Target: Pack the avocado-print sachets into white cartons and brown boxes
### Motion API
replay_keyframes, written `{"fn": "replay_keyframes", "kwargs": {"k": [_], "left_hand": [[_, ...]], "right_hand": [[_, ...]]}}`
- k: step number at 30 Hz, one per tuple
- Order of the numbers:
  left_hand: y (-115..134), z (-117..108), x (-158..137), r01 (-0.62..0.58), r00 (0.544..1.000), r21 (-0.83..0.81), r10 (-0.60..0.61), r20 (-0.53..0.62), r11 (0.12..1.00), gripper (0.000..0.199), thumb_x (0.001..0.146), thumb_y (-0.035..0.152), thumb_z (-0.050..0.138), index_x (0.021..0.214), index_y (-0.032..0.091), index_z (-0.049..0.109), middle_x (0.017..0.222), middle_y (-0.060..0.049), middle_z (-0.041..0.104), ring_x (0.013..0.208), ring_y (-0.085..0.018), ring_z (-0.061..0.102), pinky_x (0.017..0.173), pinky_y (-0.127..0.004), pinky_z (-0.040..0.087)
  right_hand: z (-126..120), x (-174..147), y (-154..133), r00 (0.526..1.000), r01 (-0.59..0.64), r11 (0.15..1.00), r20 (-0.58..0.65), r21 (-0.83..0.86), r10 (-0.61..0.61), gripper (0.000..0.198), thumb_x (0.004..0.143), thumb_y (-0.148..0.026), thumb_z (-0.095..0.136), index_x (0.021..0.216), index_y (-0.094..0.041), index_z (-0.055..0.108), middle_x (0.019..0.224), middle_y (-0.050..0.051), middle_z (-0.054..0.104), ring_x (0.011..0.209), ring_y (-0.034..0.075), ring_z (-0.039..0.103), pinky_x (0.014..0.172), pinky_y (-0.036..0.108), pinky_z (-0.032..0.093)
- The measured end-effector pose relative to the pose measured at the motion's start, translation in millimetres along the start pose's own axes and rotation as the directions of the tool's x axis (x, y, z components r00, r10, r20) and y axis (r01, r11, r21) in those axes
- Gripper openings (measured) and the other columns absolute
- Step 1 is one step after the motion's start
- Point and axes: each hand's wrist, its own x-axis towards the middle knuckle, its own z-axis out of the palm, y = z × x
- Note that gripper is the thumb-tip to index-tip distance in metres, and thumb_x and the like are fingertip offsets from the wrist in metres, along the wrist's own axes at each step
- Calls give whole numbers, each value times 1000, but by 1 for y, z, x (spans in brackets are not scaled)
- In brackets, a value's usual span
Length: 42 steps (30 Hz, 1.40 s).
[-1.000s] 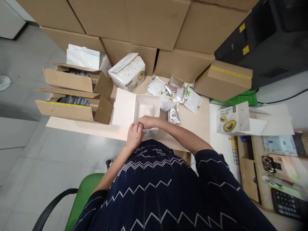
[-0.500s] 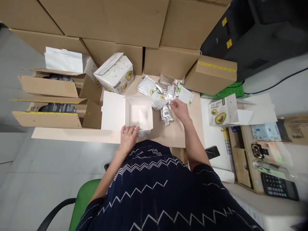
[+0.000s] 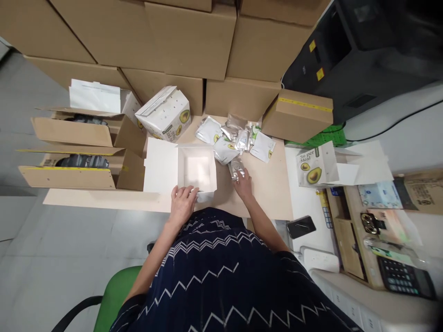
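An open white carton (image 3: 213, 173) stands near the table's front edge, its lid folded out to the left and its inside bare. The fingers of my left hand (image 3: 182, 204) are hooked over the carton's near wall, gripping it. To the right of the carton, my right hand (image 3: 244, 185) has its fingers closed at the near end of a silver spouted pouch (image 3: 235, 166) that lies on the table. Behind this pouch is a loose heap of silver pouches (image 3: 243, 139) and white avocado-printed sachets (image 3: 224, 150). The fingertips partly cover the pouch's near end.
Two opened brown cartons (image 3: 69, 177) with dark packs inside stand at left. A white avocado-printed box (image 3: 166, 113) stands behind, before stacked cardboard boxes (image 3: 194, 41). At right are a closed brown box (image 3: 299, 117), an open "Super Meal" box (image 3: 311, 168) and a phone (image 3: 301, 227).
My right hand has moved down and left from the heap to the near silver pouch. My left hand stays on the carton wall. The view has shifted slightly.
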Motion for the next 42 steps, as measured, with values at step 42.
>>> {"fn": "replay_keyframes", "kwargs": {"k": [42], "left_hand": [[2, -2, -1, 33, 998, -129, -39, -41, 991, 33, 95, 23, 54, 127, 17, 60, 120, -14, 67, 107, -27, 65, 111, -51, 35]], "right_hand": [[-100, 39, -224, 363, 770, 638, 802, 28, -474, 31, 96, -23, 53, 114, -8, 73, 118, 20, 72, 106, 25, 69, 76, 26, 44]]}}
